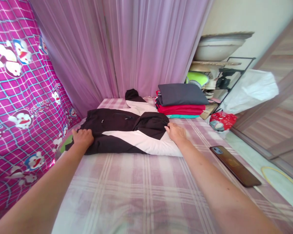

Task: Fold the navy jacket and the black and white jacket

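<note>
Garment: a black-and-white jacket (127, 135) lies flat across the far half of the bed (141, 191), spread from the left edge towards the middle, its hood pointing at the far edge by the curtain.
Fold so far: judging by its lie, the jacket is partly folded; a black sleeve is already laid across the white front panel, and the body forms a long, low band. No final compact fold shows yet, so by my reading the lengthwise folding remains.
Left hand: the left hand (82, 138) rests palm down on the black end of the jacket near the bed's left edge, fingers flat and closed over the cloth, pressing rather than gripping.
Right hand: the right hand (175, 132) lies palm down at the jacket's right end, fingertips touching the folded black sleeve, fingers together; it grips nothing that I can see.
Finished pile: a stack of folded clothes (182, 100), grey on top, red and teal beneath, sits at the far right corner of the bed, just beyond the jacket.
Phone: a phone (234, 165) lies near the bed's right edge, well apart from the jacket.
Surroundings: a pink curtain (127, 48) hangs behind the far edge; a patterned pink cloth (19, 97) rises along the left.
</note>
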`<move>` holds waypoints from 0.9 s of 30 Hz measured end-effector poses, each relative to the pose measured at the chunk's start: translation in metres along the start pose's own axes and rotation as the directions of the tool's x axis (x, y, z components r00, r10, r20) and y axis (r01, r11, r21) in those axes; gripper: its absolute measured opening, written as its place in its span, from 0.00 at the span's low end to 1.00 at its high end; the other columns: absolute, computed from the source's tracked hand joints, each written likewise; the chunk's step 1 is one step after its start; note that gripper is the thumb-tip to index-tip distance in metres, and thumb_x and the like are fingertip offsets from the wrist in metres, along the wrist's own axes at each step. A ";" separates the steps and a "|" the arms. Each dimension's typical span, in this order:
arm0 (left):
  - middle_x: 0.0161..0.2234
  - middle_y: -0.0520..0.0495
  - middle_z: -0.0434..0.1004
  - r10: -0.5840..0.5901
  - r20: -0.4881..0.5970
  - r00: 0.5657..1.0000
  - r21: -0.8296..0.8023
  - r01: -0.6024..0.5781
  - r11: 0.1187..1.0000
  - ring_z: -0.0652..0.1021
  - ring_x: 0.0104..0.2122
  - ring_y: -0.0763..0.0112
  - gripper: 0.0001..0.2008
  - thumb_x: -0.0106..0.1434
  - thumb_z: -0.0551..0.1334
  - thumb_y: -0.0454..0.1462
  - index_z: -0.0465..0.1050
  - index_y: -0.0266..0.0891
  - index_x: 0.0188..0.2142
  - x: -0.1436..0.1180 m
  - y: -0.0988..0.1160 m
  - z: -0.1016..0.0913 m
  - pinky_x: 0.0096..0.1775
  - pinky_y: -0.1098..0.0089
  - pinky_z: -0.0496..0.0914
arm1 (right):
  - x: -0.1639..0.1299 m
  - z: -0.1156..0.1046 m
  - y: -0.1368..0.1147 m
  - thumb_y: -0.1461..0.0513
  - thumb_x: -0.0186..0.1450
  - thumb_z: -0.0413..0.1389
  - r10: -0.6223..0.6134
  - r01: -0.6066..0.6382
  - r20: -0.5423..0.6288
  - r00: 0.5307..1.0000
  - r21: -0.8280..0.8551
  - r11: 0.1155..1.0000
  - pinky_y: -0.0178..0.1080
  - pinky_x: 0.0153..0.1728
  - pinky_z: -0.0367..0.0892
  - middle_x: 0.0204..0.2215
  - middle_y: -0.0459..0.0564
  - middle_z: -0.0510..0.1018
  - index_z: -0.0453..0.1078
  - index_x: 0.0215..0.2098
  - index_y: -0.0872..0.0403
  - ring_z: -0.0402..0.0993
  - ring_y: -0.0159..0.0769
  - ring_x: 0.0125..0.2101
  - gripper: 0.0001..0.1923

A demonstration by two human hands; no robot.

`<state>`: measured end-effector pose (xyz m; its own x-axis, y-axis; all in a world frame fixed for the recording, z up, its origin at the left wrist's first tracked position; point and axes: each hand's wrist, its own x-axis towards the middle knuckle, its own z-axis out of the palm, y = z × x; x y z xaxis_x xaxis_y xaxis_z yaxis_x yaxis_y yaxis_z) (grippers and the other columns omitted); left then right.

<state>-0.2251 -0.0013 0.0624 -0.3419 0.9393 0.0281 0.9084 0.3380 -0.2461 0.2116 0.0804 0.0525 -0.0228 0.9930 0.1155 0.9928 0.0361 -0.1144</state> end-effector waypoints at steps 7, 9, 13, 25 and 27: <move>0.63 0.39 0.66 0.265 -0.360 0.894 -0.337 -0.389 0.857 0.66 0.63 0.56 0.27 0.67 0.47 0.46 0.66 0.38 0.60 -0.021 -0.007 0.028 0.63 0.55 0.60 | -0.026 -0.002 0.025 0.43 0.70 0.41 0.117 -0.147 0.153 0.981 0.205 0.968 0.47 0.55 0.62 0.62 0.65 0.66 0.51 0.69 0.58 0.67 0.52 0.58 0.38; 0.66 0.40 0.61 0.397 -0.390 0.830 -0.368 -0.536 0.760 0.61 0.66 0.57 0.33 0.66 0.48 0.54 0.61 0.39 0.64 -0.033 -0.014 0.041 0.64 0.56 0.58 | -0.035 0.004 0.034 0.41 0.69 0.42 0.128 -0.180 0.221 0.967 0.233 0.956 0.46 0.56 0.62 0.63 0.64 0.65 0.49 0.70 0.60 0.66 0.52 0.59 0.42; 0.69 0.39 0.52 0.550 -0.312 0.774 -0.348 -0.632 0.692 0.59 0.67 0.52 0.42 0.60 0.55 0.62 0.59 0.41 0.66 -0.045 -0.019 0.056 0.64 0.54 0.59 | -0.040 0.010 0.039 0.40 0.67 0.43 0.132 -0.204 0.281 0.950 0.244 0.948 0.45 0.53 0.64 0.60 0.63 0.70 0.57 0.67 0.59 0.69 0.53 0.58 0.41; 0.67 0.47 0.60 0.493 -0.071 0.867 -0.289 -0.491 0.822 0.61 0.66 0.59 0.33 0.67 0.45 0.58 0.77 0.44 0.52 -0.073 -0.015 0.020 0.66 0.61 0.55 | -0.038 -0.008 0.050 0.46 0.62 0.57 -0.065 -0.030 0.260 0.964 0.346 0.938 0.42 0.42 0.71 0.46 0.58 0.81 0.76 0.50 0.53 0.78 0.49 0.46 0.26; 0.67 0.47 0.59 0.527 -0.021 0.850 -0.294 -0.509 0.809 0.62 0.66 0.58 0.30 0.67 0.47 0.57 0.76 0.47 0.54 -0.091 -0.021 0.017 0.65 0.59 0.56 | -0.047 -0.007 0.060 0.46 0.61 0.58 -0.127 0.009 0.306 0.943 0.360 0.933 0.42 0.43 0.71 0.43 0.57 0.83 0.78 0.47 0.52 0.78 0.49 0.45 0.24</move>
<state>-0.2171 -0.0949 0.0485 0.1933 0.9774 -0.0851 0.9797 -0.1875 0.0716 0.2731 0.0350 0.0467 -0.1840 0.9666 -0.1785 0.8837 0.0832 -0.4606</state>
